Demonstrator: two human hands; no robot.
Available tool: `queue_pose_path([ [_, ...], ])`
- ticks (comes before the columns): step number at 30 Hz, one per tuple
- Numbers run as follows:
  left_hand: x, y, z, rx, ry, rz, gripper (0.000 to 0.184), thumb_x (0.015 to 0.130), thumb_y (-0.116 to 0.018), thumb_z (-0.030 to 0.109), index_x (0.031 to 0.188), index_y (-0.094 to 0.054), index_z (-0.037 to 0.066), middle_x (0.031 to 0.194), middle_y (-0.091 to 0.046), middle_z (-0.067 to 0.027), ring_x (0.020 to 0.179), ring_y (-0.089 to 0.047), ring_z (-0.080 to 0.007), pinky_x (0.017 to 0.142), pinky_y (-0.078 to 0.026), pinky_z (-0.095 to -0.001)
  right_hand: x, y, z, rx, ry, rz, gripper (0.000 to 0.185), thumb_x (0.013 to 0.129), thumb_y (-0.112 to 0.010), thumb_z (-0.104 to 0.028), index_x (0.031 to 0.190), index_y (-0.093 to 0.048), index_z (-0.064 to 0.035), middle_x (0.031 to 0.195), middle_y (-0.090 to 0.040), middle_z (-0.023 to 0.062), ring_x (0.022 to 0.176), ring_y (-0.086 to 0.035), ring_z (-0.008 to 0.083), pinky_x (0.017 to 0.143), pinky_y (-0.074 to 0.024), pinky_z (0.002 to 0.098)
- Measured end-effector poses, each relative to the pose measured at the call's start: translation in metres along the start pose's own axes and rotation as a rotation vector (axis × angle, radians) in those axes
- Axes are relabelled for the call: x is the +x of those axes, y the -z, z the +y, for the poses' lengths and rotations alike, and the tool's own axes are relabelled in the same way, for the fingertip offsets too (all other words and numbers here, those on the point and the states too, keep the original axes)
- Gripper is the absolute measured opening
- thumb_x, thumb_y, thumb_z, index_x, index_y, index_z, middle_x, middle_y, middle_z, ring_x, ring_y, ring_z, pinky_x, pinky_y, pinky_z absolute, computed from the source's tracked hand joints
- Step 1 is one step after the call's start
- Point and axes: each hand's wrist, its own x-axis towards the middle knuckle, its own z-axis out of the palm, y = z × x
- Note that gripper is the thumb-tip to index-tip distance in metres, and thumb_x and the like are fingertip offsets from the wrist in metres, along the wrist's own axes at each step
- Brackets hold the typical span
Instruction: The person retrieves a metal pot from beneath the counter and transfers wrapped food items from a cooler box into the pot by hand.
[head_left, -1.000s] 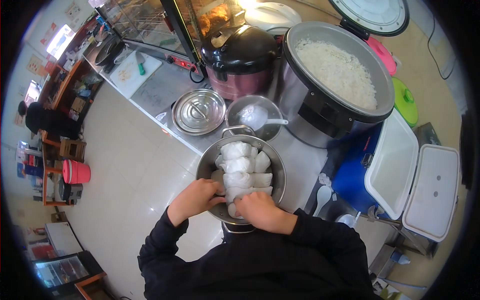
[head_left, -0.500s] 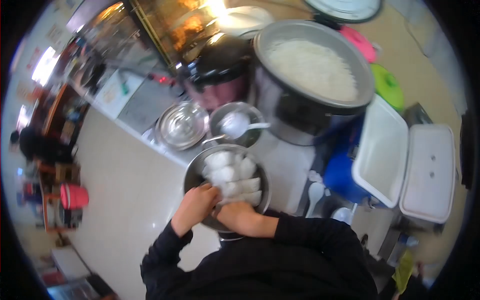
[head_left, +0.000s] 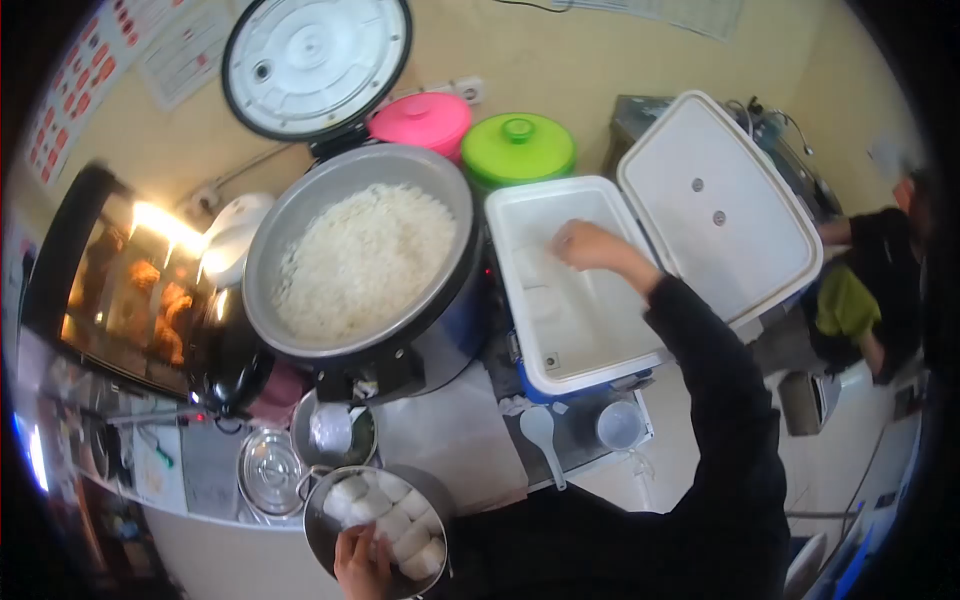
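Observation:
White wrapped bundles (head_left: 410,541) are packed together in a metal pot (head_left: 318,535) at the bottom. My left hand (head_left: 362,568) lies over the bundles at the pot's lower side, its fingers slightly apart and touching them. Inside the open cooler (head_left: 582,382), my right hand (head_left: 590,246) hangs over the left part, palm down with bent fingers. Motion blurs its fingertips, and whether they hold anything cannot be made out. Below that hand, a pale packet (head_left: 541,302) shows faintly against the cooler's white inside.
A large cooker of rice (head_left: 365,260) stands left of the cooler, its lid (head_left: 316,62) raised. Behind are pink (head_left: 420,122) and green (head_left: 518,148) lidded containers. A white ladle (head_left: 543,440) and clear cup (head_left: 620,425) lie in front. Another person (head_left: 880,280) is at right.
The view has swung right toward the cooler. My right hand has left the pot and reached into the cooler. My left hand remains at the pot, now lying over the bundles.

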Motion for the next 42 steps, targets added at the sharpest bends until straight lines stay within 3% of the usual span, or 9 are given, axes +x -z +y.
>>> queue_pose_path([
  [1, 0.003, 0.002, 0.005, -0.007, -0.010, 0.052, 0.020, 0.089, -0.065, 0.015, 0.093, -0.068, -0.004, 0.084, -0.064, -0.0186, 0.079, -0.063, -0.0316, 0.074, -0.052, -0.0420, 0.018, -0.008, 0.013, 0.253, -0.258, -0.155, 0.037, 0.085, -0.063, -0.027, 0.109, -0.065, 0.0020, 0.097, -0.069, 0.0183, 0.077, -0.068, 0.0330, 0.071, -0.0534, 0.0449],
  [5, -0.012, -0.007, -0.014, -0.038, 0.074, 0.195, 0.020, 0.091, -0.060, 0.015, 0.093, -0.069, -0.002, 0.095, -0.067, -0.0204, 0.090, -0.065, -0.0377, 0.083, -0.052, -0.0452, 0.060, -0.076, 0.091, 0.375, -0.035, -0.185, 0.077, 0.082, -0.071, -0.043, 0.135, -0.045, 0.0068, 0.120, -0.059, 0.0227, 0.085, -0.067, 0.0292, 0.074, -0.0548, 0.0407],
  [9, -0.028, -0.032, -0.012, -0.320, 0.365, 0.575, 0.017, 0.091, -0.061, 0.013, 0.089, -0.068, -0.003, 0.091, -0.067, -0.0195, 0.083, -0.064, -0.0350, 0.076, -0.052, -0.0413, 0.081, -0.130, 0.088, 0.888, -0.466, -0.059, 0.089, 0.073, -0.078, -0.046, 0.137, -0.041, 0.0048, 0.118, -0.060, 0.0189, 0.095, -0.067, 0.0282, 0.079, -0.0550, 0.0370],
  [16, -0.019, -0.004, -0.012, -0.110, 0.261, -0.051, 0.024, 0.087, -0.067, 0.016, 0.106, -0.066, 0.001, 0.099, -0.065, -0.0189, 0.091, -0.060, -0.0416, 0.085, -0.049, -0.0467, 0.078, -0.110, 0.077, 1.003, -0.489, -0.256, 0.060, 0.074, -0.078, -0.038, 0.122, -0.059, -0.0066, 0.106, -0.065, 0.0076, 0.090, -0.066, 0.0219, 0.078, -0.0539, 0.0357],
  [21, -0.014, -0.014, -0.022, -0.037, 0.137, 0.063, 0.007, 0.081, -0.068, 0.011, 0.085, -0.070, 0.006, 0.089, -0.069, -0.0089, 0.077, -0.066, -0.0289, 0.068, -0.052, -0.0380, 0.067, -0.103, 0.074, 0.860, -0.455, -0.096, 0.047, 0.080, -0.073, -0.031, 0.122, -0.061, -0.0143, 0.111, -0.064, 0.0054, 0.106, -0.060, 0.0211, 0.088, -0.0506, 0.0438],
  [28, -0.018, -0.013, -0.020, -0.071, 0.201, 0.119, 0.008, 0.082, -0.068, 0.010, 0.087, -0.069, 0.005, 0.093, -0.070, -0.0088, 0.081, -0.067, -0.0283, 0.072, -0.052, -0.0372, 0.033, -0.042, 0.023, 0.729, -0.630, -0.107, 0.040, 0.073, -0.076, -0.034, 0.109, -0.063, -0.0195, 0.102, -0.061, -0.0023, 0.089, -0.053, 0.0151, 0.070, -0.0364, 0.0371],
  [32, -0.016, -0.010, -0.020, -0.121, 0.228, 0.175, 0.008, 0.083, -0.068, 0.009, 0.088, -0.070, 0.004, 0.095, -0.070, -0.0106, 0.083, -0.067, -0.0292, 0.074, -0.052, -0.0369, -0.050, 0.008, -0.030, 1.003, -0.376, -0.095, 0.051, 0.072, -0.079, -0.029, 0.116, -0.056, -0.0146, 0.108, -0.060, 0.0006, 0.099, -0.056, 0.0173, 0.081, -0.0433, 0.0370],
  [39, 0.005, 0.020, 0.011, -0.603, 0.336, 0.268, 0.013, 0.088, -0.062, 0.009, 0.090, -0.071, -0.001, 0.099, -0.070, -0.0161, 0.088, -0.068, -0.0271, 0.079, -0.051, -0.0356, -0.178, -0.016, -0.107, 0.503, 0.564, 0.413, 0.098, 0.052, -0.092, -0.031, 0.127, -0.034, -0.0063, 0.134, -0.040, 0.0171, 0.118, -0.048, 0.0269, 0.100, -0.0411, 0.0411],
  [42, 0.026, 0.028, 0.015, -1.048, 0.031, -0.062, 0.031, 0.096, -0.056, 0.022, 0.117, -0.064, 0.000, 0.125, -0.060, -0.0212, 0.110, -0.061, -0.0291, 0.096, -0.046, -0.0373, -0.187, -0.063, -0.125, 0.246, 0.826, 0.548, 0.097, 0.048, -0.093, -0.032, 0.123, -0.035, -0.0103, 0.143, -0.027, 0.0230, 0.115, -0.047, 0.0320, 0.095, -0.0418, 0.0421],
])
